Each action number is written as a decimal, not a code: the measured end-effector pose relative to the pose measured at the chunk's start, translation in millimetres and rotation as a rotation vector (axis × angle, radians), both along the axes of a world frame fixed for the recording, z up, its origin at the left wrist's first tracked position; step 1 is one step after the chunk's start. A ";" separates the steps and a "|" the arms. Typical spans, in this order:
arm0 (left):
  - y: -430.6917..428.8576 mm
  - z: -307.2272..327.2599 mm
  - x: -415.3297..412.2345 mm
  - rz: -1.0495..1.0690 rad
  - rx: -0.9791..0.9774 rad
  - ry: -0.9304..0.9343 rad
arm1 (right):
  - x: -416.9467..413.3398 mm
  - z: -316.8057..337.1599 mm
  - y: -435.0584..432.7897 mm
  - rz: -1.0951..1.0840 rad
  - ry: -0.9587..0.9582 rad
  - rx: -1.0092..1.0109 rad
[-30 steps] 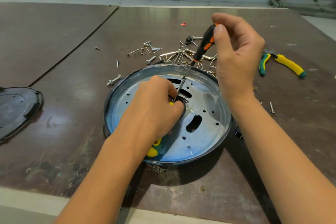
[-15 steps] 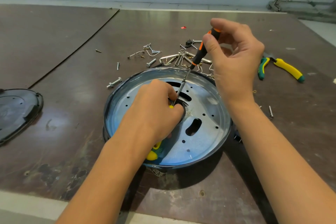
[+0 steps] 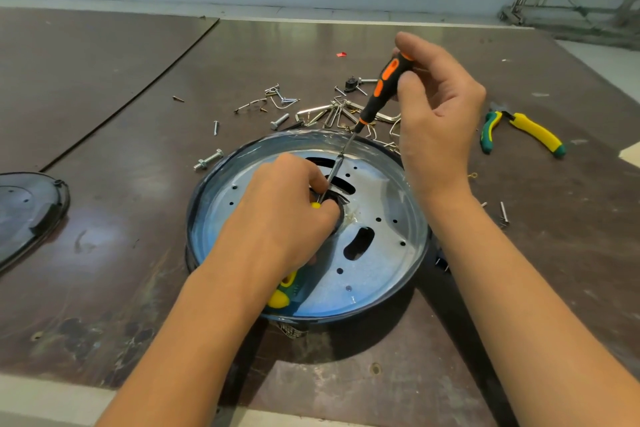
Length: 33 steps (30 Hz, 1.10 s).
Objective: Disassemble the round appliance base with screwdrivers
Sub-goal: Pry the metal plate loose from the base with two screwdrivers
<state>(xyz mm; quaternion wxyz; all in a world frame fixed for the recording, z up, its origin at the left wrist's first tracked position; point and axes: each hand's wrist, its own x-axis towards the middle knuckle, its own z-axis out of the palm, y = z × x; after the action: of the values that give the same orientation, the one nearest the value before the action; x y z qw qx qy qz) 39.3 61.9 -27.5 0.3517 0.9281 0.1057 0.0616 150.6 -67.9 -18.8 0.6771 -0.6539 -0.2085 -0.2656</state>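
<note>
The round appliance base (image 3: pixel 377 274) lies on the brown table, a shiny metal plate with holes and slots inside a dark rim. My right hand (image 3: pixel 438 125) pinches the top of a black and orange screwdriver (image 3: pixel 382 90). Its thin shaft slants down to the plate's middle. My left hand (image 3: pixel 287 215) rests curled over that middle and grips a green and yellow handled tool (image 3: pixel 284 291), whose end pokes out under my wrist. The screwdriver's tip is hidden behind my left fingers.
Loose screws, bolts and bent metal clips (image 3: pixel 325 111) lie scattered just behind the base. Yellow and green pliers (image 3: pixel 519 126) lie at the right. A dark plastic cover (image 3: pixel 24 215) sits at the left edge. A single screw (image 3: pixel 504 213) lies right of the base.
My right fingers have shifted round the screwdriver's handle, showing more of its orange grip, as if turning it. My left hand and the base have stayed put.
</note>
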 end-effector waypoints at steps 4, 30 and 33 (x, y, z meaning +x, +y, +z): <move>0.0 0.0 -0.3 0.001 -0.010 0.003 | 0.9 0.1 -0.2 -0.008 -0.031 -0.051; 0.2 0.7 0.2 -0.009 -0.001 0.008 | 2.3 -0.6 -0.7 -0.035 -0.025 -0.042; 0.3 0.6 0.4 -0.008 -0.015 0.011 | 1.2 0.3 0.1 -0.023 -0.015 -0.023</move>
<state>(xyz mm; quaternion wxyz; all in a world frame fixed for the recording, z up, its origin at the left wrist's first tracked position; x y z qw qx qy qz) 39.8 62.2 -26.9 0.3585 0.9261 0.1041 0.0544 151.9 -67.8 -18.6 0.6648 -0.6619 -0.2091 -0.2762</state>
